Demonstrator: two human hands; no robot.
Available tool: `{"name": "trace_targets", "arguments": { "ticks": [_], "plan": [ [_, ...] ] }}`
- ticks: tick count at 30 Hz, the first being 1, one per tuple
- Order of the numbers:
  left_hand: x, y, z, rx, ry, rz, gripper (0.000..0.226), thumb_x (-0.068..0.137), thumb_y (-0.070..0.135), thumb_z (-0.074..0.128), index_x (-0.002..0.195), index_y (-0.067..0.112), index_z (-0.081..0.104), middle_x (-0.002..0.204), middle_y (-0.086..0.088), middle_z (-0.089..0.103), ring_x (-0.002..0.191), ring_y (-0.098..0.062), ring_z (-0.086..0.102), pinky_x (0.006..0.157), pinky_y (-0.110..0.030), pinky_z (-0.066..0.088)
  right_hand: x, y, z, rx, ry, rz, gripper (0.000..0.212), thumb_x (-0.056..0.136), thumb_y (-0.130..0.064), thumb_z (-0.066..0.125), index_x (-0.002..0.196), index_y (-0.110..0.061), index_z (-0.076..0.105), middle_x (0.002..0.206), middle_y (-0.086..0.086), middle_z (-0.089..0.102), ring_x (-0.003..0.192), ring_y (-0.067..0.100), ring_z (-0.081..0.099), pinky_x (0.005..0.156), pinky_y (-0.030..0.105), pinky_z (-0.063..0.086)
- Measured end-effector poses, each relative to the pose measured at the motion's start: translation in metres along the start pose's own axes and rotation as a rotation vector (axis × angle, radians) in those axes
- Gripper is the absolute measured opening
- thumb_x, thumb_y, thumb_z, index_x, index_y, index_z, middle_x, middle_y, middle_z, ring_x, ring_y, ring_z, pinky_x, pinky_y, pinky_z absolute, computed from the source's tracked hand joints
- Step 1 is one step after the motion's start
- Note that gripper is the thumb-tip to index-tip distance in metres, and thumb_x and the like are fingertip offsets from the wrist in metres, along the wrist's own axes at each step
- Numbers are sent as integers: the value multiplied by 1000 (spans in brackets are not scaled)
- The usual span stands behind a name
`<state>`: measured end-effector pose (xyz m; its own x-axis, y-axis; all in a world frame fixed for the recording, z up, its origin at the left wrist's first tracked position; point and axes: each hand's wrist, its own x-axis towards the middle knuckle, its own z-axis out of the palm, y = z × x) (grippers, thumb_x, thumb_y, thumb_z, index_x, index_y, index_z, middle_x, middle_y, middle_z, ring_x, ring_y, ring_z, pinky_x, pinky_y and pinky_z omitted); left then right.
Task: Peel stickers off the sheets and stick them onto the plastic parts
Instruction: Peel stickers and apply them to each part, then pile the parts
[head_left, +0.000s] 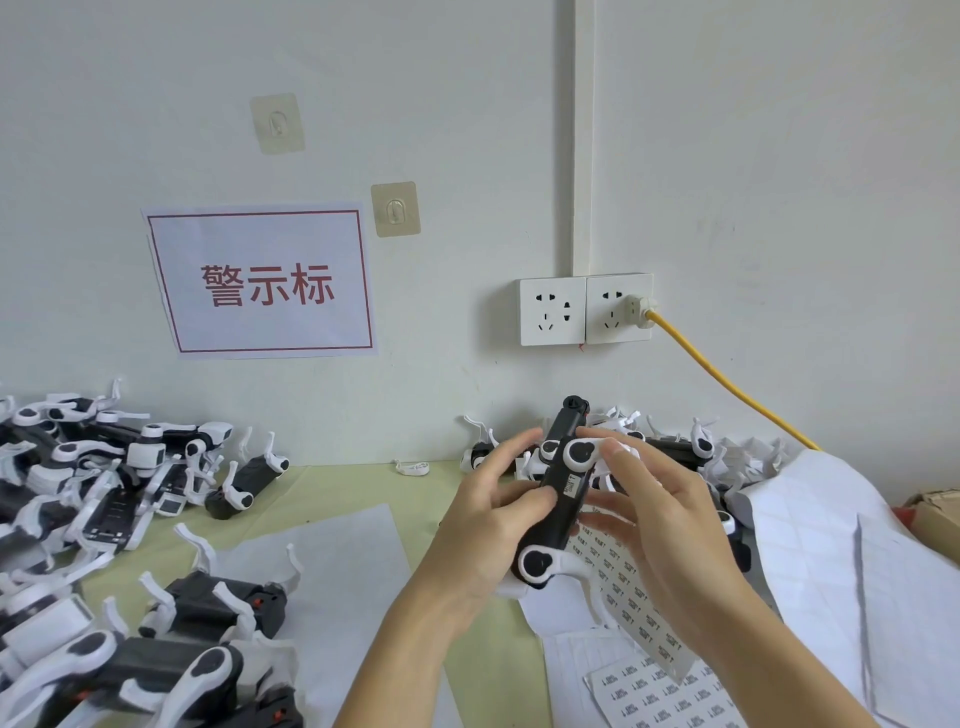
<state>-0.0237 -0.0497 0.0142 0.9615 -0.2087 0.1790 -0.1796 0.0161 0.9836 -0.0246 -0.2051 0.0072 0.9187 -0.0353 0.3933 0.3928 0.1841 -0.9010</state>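
Note:
A black-and-white plastic part (558, 493) is held up over the table's middle, long axis tilted away from me. My left hand (488, 525) grips it from the left, thumb across its black body. My right hand (670, 525) holds it from the right, thumb near the upper white joint, fingers curled beneath it. A small white sticker (571, 486) with dark print sits on the black body. Sticker sheets (639, 613) with rows of small labels lie under my right hand, and another sheet (670, 696) lies at the bottom edge.
Piles of similar black-and-white parts cover the left side (104, 467), the near left (171, 660) and the back behind my hands (675, 447). Used white backing sheets (831, 545) lie at right, a paper sheet (332, 566) in the middle. A yellow cable (727, 384) runs from the wall socket.

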Motion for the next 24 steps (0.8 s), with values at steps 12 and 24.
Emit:
{"name": "trace_targets", "arguments": {
  "ticks": [12, 24],
  "plan": [
    [8, -3, -4, -365, 249, -177, 20, 97, 23, 61, 97, 4, 67, 90, -17, 72, 73, -32, 71, 64, -34, 61, 4, 5, -3, 265, 226, 38, 29, 101, -30, 55, 127, -28, 67, 121, -5, 72, 111, 20, 69, 98, 41, 52],
    [13, -4, -16, -469, 489, 1, 25, 104, 17, 48, 109, 5, 69, 99, -14, 68, 95, -38, 60, 79, -42, 50, 4, -7, -23, -67, -205, 186, 60, 71, -34, 78, 123, -57, 59, 137, -12, 58, 128, 11, 55, 105, 49, 45]
  ]
}}
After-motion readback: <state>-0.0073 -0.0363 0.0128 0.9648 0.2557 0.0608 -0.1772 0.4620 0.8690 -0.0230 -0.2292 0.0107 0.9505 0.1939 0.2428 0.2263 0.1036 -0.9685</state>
